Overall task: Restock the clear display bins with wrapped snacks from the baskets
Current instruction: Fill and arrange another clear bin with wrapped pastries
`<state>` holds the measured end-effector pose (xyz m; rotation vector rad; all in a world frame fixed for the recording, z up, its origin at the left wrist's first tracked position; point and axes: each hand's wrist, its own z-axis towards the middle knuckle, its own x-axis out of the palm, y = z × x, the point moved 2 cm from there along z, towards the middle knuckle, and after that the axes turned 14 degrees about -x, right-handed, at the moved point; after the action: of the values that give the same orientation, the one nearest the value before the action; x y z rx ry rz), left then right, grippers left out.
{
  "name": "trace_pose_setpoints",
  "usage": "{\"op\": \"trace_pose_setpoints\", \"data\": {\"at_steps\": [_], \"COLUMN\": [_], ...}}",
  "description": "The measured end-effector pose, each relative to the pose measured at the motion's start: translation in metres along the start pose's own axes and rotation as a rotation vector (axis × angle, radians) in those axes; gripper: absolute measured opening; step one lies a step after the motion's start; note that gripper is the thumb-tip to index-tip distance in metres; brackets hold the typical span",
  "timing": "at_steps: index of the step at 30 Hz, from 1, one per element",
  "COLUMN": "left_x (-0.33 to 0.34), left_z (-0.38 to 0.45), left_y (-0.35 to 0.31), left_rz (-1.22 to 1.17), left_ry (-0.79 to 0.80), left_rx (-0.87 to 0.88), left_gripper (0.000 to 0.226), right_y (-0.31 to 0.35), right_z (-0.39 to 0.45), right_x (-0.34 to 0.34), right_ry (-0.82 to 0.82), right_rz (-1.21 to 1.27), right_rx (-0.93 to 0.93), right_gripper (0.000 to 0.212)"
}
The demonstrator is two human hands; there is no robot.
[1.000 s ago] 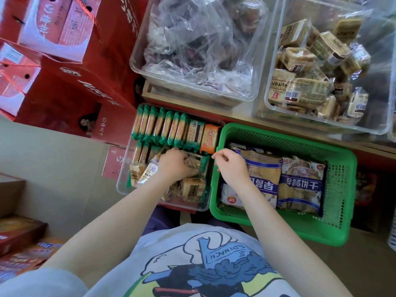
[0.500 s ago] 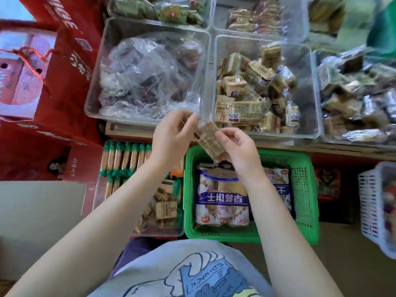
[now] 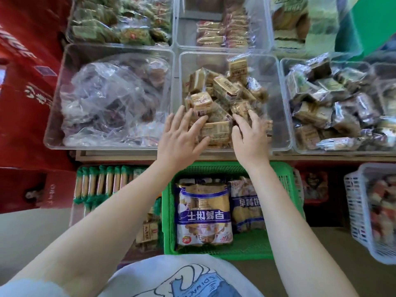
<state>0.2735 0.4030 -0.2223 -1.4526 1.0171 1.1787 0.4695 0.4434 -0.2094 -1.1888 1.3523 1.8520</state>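
Both hands reach into the middle bin (image 3: pixel 278 99): left hand (image 3: pixel 182 138) spread flat on the snacks (image 3: pixel 222 97), right hand (image 3: pixel 250 133) loosely curled over them (grasp unclear). The heap looks loose, so a careless shove could spill packs over the front rim

a small snack shop: clear bins (image 3: pixel 278 103) of wrapped snacks (image 3: pixel 222 91) set in rows on a low shelf, a green basket (image 3: pixel 169 211) of stock on the floor below, red gift boxes (image 3: pixel 25 99) stacked alongside.
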Motion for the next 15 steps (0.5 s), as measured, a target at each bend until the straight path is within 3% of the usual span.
{"op": "trace_pose_setpoints", "data": {"at_steps": [6, 11, 15], "left_x": [0.004, -0.002, -0.022], "left_z": [0.000, 0.001, -0.017], "left_y": [-0.001, -0.002, 0.020], "left_rz": [0.024, -0.064, -0.438], "left_ry": [0.004, 0.083, 0.070], "left_rx": [0.001, -0.007, -0.087], "left_gripper": [0.061, 0.060, 0.051], "right_y": [-0.007, 0.001, 0.036], "right_z": [-0.011, -0.004, -0.022], "right_x": [0.021, 0.017, 0.003], "right_ry": [-0.060, 0.022, -0.261], "right_rz": [-0.209, -0.159, -0.094], "right_rx": [-0.112, 0.004, -0.120], "right_gripper": [0.046, 0.054, 0.042]}}
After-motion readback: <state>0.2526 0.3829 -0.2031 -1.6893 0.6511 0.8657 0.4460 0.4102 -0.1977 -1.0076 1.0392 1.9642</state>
